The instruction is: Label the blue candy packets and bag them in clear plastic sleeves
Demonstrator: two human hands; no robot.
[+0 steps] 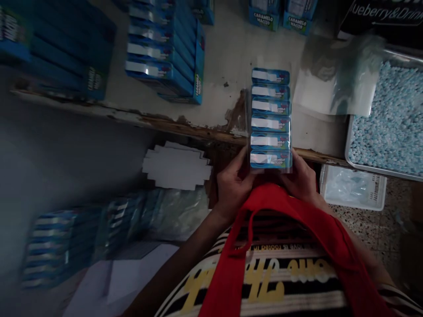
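A row of several blue tins lies inside a clear plastic sleeve, reaching over the worn front edge of the table. My left hand holds the near left corner of this pack, fingers closed around it. At the near right corner, my right hand grips the same pack, its thumb bent in toward the bottom tin. The undersides of both hands are hidden. Clear plastic bags lie flat just right of the pack.
Blue boxes of tins stand at the table's left. A metal tray of pale blue candies is at the right. Below are flat white cards, more packed tins and a white basket. The wooden table edge is chipped.
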